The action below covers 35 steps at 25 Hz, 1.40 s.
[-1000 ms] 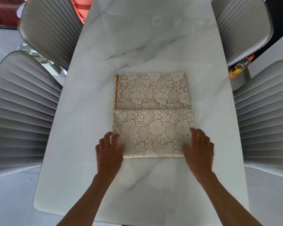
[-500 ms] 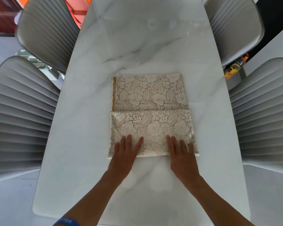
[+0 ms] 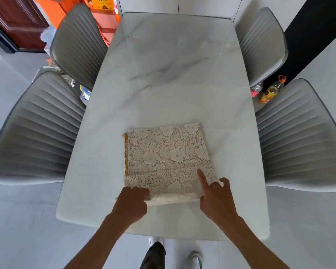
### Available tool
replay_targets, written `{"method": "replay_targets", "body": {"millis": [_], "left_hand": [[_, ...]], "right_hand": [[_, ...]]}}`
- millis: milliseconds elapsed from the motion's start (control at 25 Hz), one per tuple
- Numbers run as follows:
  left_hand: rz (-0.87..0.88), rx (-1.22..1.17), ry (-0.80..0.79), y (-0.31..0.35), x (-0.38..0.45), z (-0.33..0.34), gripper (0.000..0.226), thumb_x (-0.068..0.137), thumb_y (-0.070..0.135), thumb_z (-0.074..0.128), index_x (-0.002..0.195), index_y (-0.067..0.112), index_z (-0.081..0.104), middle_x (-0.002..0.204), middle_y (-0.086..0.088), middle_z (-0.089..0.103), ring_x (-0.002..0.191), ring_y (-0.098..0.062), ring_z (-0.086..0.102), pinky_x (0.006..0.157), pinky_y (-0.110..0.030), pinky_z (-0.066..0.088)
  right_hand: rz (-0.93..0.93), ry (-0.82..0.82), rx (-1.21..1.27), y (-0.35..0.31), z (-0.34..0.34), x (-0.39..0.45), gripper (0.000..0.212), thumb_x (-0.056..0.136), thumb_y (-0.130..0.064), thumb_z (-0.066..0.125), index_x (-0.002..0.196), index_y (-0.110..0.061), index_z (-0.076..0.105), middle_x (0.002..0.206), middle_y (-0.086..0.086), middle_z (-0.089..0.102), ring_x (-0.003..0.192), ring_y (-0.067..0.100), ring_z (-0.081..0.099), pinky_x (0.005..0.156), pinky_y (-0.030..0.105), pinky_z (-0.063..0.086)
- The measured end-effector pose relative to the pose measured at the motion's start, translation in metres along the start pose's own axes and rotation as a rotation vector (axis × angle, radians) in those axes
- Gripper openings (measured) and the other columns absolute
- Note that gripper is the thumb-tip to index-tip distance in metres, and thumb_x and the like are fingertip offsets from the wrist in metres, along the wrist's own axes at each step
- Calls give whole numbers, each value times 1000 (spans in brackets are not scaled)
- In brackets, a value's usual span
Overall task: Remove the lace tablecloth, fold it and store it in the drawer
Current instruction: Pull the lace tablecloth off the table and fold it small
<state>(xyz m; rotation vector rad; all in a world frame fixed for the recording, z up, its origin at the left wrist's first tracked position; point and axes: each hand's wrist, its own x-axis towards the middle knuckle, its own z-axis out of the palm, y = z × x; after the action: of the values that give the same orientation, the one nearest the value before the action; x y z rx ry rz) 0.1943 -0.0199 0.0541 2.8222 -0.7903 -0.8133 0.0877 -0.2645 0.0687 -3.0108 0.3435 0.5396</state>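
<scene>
A: Where is the lace tablecloth (image 3: 167,158)?
B: Folded on the bench (image 3: 178,90) — near edge lifted, gripped by left hand (image 3: 132,202) and right hand (image 3: 215,199).
A: What's left?
B: Probably another fold, then storing — no drawer visible.

openwork lace tablecloth (image 3: 167,152), glossy marble table (image 3: 175,90)
</scene>
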Motion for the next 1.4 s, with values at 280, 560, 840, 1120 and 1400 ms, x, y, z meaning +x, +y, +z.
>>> {"method": "replay_targets", "body": {"millis": [280,560,840,1120,1400], "left_hand": [[-21,45,154,-8,19,-71,29,81,22,52,55,19,38,62,9,48,66,-18,49,69,-28,33],[-52,32,-33,-36,159,-106,12,86,22,52,91,17,62,92,-2,63,92,-27,62,82,-33,43],[-19,99,232,-62,186,-41,32,90,14,51,122,15,52,116,-9,57,101,-30,57,91,-44,42],[5,-33,195,-15,162,-43,65,88,12,52,147,17,26,142,-5,44,133,-28,40,118,-59,10],[598,25,233,69,124,-168,112,70,34,81,152,37,5,154,4,33,143,-14,27,118,-54,0]], "right_hand": [[-8,274,112,-5,-65,25,80,73,-12,59,149,-15,33,61,-5,62,72,24,64,108,50,28],[133,54,217,5,-70,177,70,78,-15,52,144,-23,30,72,-5,65,89,25,66,115,52,13],[683,-19,579,29,12,162,67,76,-36,66,135,-23,38,131,6,54,114,34,58,101,50,40],[800,-101,1224,30,6,135,26,66,-13,76,91,-8,72,87,8,75,78,24,70,73,36,58],[64,-6,1037,8,-105,84,10,70,-18,65,79,-20,60,80,-7,70,75,20,66,65,35,52]]}}
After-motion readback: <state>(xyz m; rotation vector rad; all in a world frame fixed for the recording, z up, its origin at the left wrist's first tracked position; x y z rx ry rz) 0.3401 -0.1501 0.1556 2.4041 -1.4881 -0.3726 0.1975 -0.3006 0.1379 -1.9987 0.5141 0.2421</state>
